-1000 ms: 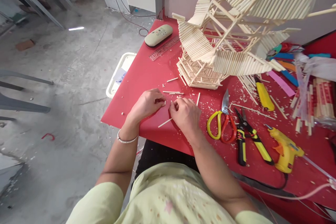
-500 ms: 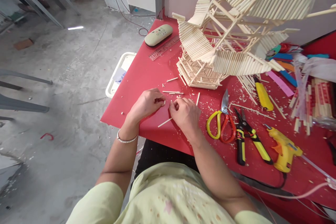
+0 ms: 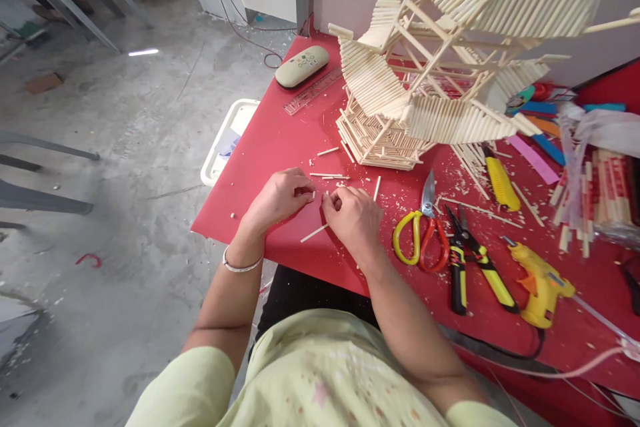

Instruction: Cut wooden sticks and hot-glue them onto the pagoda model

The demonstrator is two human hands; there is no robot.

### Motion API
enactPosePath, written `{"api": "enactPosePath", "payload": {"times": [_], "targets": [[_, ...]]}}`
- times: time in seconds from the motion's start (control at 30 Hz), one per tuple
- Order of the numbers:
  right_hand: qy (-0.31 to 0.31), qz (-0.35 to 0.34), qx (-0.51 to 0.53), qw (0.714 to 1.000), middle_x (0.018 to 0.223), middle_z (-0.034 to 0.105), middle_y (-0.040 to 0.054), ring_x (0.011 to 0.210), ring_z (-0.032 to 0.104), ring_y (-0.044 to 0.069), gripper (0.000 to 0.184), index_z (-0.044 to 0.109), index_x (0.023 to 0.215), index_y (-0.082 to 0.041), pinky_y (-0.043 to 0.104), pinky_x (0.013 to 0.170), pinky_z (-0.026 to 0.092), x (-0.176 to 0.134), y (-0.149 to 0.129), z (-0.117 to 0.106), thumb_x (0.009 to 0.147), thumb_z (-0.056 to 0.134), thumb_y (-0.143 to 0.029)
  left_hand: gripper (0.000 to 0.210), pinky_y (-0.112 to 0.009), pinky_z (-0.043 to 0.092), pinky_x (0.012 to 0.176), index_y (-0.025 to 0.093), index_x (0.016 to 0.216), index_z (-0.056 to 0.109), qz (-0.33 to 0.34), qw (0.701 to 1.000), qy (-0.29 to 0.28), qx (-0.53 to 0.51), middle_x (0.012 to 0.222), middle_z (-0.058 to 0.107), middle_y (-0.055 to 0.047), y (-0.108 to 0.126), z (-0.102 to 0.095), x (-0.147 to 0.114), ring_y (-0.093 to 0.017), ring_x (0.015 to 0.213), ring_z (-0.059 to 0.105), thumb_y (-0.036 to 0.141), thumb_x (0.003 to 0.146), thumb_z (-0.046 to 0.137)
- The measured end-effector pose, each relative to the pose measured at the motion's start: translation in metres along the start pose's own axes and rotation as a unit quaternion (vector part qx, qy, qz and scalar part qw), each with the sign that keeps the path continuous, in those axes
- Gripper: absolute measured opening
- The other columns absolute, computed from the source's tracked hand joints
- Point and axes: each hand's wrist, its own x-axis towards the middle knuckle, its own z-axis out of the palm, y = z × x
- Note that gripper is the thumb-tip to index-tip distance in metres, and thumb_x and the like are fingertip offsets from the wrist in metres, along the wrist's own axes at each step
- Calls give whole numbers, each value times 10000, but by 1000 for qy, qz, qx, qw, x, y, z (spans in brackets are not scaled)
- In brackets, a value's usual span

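Note:
My left hand (image 3: 281,199) is closed in a pinch just above the red tabletop, with a bracelet on its wrist. A tiny pale bit shows at its fingertips, too small to name. Facing it across a narrow gap, my right hand (image 3: 354,219) is also pinched, and what it grips is hidden. One thin wooden stick (image 3: 314,233) pokes out from beneath the right hand. Another short stick (image 3: 377,188) lies beyond its knuckles. Several cut sticks (image 3: 329,177) rest behind the hands, before a tiered wooden-stick model (image 3: 385,140) with curved roofs.
Right of my hands lie scissors (image 3: 416,237), cutting pliers (image 3: 459,273), a yellow glue gun (image 3: 543,283) with a cord, and a utility knife (image 3: 501,181). Bundled sticks (image 3: 613,190) lie farther right. A glasses case (image 3: 303,67) and clear ruler (image 3: 311,92) sit at the back left.

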Motion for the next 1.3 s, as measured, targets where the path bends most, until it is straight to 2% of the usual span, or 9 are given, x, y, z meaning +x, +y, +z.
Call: {"api": "enactPosePath", "payload": {"times": [0.3,0.47,0.53,0.63,0.77,0.87,1.03,1.17,1.3], "targets": [[-9,24,7,1000,755,699,36,695,559,174,269,674,746,-202,307,601,256,3,6,-13,947,533,-311,134,-261,452,667,180,826,750,-7,1000,-5,-9,833,642,-30,-1,-1,-1,-120,700,579,116,823,631],[48,78,133,987,865,752,31,741,620,173,290,739,921,-222,285,654,372,12,19,-23,980,497,-371,134,-273,475,678,187,858,767,-1,1000,-7,-13,855,672,-46,-1,-1,-1,-134,716,602,136,832,645],[75,89,192,974,903,761,41,779,644,178,316,746,994,-214,284,705,430,16,27,-27,981,498,-410,142,-279,479,689,184,849,765,1,1000,13,-15,854,690,-50,-1,-1,0,-137,722,609,138,848,631],[115,97,236,960,936,765,57,803,658,186,352,748,1042,-195,296,744,476,16,38,-37,975,515,-451,137,-279,459,657,180,808,751,-2,996,93,-15,812,691,-42,0,-2,4,-130,684,586,165,868,629],[135,76,197,968,955,767,48,841,676,188,314,758,1026,-211,299,780,491,-5,50,-60,978,542,-434,160,-271,422,617,173,731,705,10,987,157,-13,710,635,-20,9,-3,3,-119,628,529,228,875,665],[117,41,113,986,986,768,47,869,687,187,280,766,1011,-225,295,810,486,-36,59,-75,986,543,-392,203,-263,400,611,178,723,690,16,991,134,21,721,634,-21,26,4,-10,-116,629,523,252,905,640],[106,46,-23,993,990,773,49,842,696,188,259,771,1043,-235,292,773,474,-92,85,-91,982,562,-376,206,-273,328,581,213,825,706,-1,983,33,180,856,655,-52,53,37,-34,-149,713,564,315,958,585],[110,51,-60,991,992,776,49,902,711,200,254,766,1054,-229,291,789,475,-122,103,-98,988,564,-368,196,-299,296,574,208,855,666,-27,966,1,257,930,629,-92,61,59,-28,-214,810,583,355,959,592],[109,53,-69,990,1010,771,42,924,707,199,252,755,1080,-233,295,789,472,-137,108,-98,991,561,-367,164,-321,339,615,199,825,615,-40,959,-2,282,939,618,-118,66,68,-20,-245,846,578,239,964,538]]}}
